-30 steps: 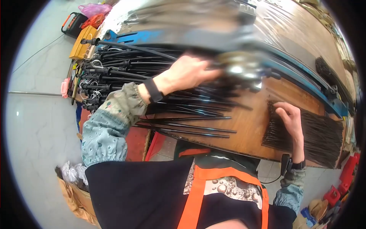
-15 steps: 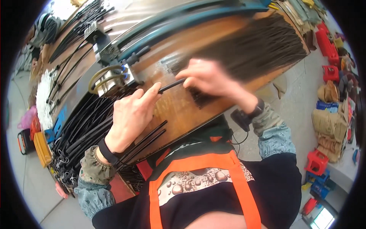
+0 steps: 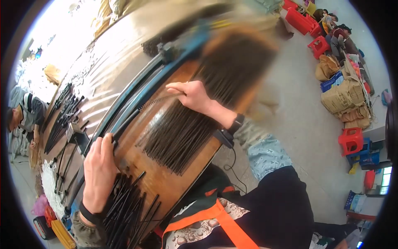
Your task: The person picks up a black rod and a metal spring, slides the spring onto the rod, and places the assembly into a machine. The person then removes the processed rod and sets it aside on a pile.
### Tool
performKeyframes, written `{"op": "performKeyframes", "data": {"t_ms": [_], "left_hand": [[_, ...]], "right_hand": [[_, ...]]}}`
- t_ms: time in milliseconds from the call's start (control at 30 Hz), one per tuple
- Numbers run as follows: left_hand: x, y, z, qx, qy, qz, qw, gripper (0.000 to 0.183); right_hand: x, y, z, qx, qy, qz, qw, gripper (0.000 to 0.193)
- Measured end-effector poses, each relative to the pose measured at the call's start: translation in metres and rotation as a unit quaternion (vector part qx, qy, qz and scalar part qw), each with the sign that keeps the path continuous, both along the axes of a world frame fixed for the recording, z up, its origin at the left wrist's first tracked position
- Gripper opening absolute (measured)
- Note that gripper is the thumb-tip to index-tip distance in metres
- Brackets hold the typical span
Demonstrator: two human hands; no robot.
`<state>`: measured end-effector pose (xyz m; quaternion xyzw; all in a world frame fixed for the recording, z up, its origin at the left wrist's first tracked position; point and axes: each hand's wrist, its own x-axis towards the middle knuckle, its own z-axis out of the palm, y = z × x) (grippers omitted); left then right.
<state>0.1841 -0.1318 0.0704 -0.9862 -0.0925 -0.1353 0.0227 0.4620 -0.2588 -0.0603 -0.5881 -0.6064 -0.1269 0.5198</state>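
My left hand (image 3: 100, 170) is closed around the lower end of a black tube (image 3: 125, 125), which points up and to the right along a blue rail (image 3: 166, 76). A thin coil spring (image 3: 151, 103) stretches from the tube's upper end to my right hand (image 3: 192, 96), whose fingers are pinched on it. Part of the spring near the fingers is blurred. Below my right hand lies a wide bundle of dark coil springs (image 3: 178, 135) on the wooden table (image 3: 166, 186). Several loose black tubes (image 3: 124, 207) are heaped beside my left wrist.
A metal clamp block (image 3: 76, 135) stands left of the rail. Black rods (image 3: 62, 116) lie on the far-left tabletop, near another person (image 3: 31, 110). Right of the table, the floor holds red stools (image 3: 350, 141) and cardboard (image 3: 342, 97). A cable hangs from the device at my right wrist.
My view has swung to the right. My hands have moved apart: the left is lower with the tube, while the right has moved up along the rail, with spring now showing between them.
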Motion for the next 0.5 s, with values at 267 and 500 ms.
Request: {"op": "performKeyframes", "data": {"t_ms": [267,500], "left_hand": [[0.056,0.024,-0.015,0.009,-0.012,-0.045,0.999,0.037],[0.085,0.035,-0.036,-0.043,0.046,-0.077,0.995,0.045]], "right_hand": [[0.1,-0.001,-0.015,-0.104,-0.053,-0.101,0.988,0.035],[0.156,-0.012,-0.02,-0.039,-0.067,-0.228,0.971,0.02]]}}
